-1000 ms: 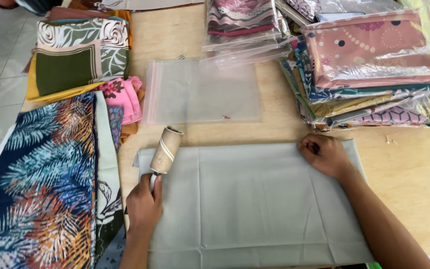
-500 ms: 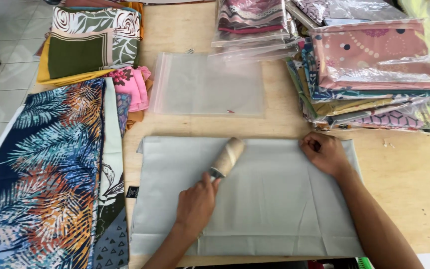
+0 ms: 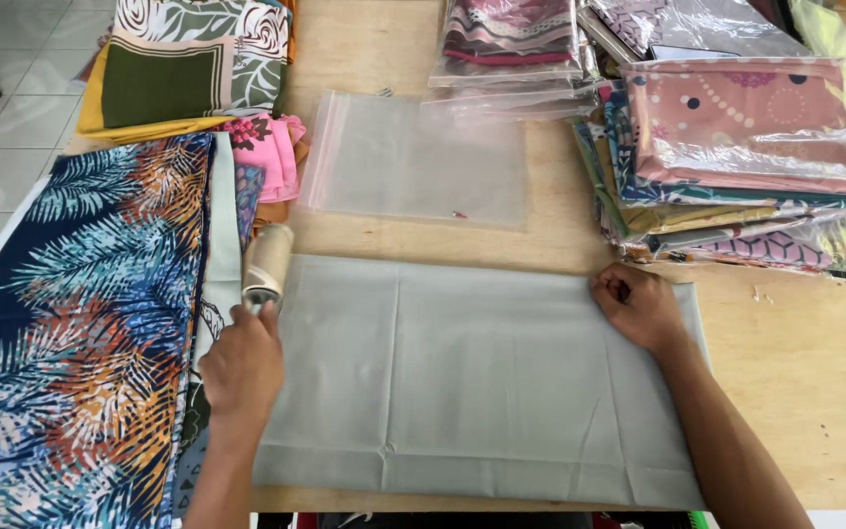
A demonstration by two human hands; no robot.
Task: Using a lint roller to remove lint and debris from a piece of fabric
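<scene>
While the grey folded cloth lies flat on the wooden table, I see my right hand pinning its far corner with curled fingers. My left hand grips the lint roller at the cloth's left edge; it could snag the palm-print fabric alongside.

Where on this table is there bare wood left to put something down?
Bare wood lies right of the grey cloth, below the bagged stack, and between the empty clear bag and that cloth. The left side is crowded with patterned fabrics.
</scene>
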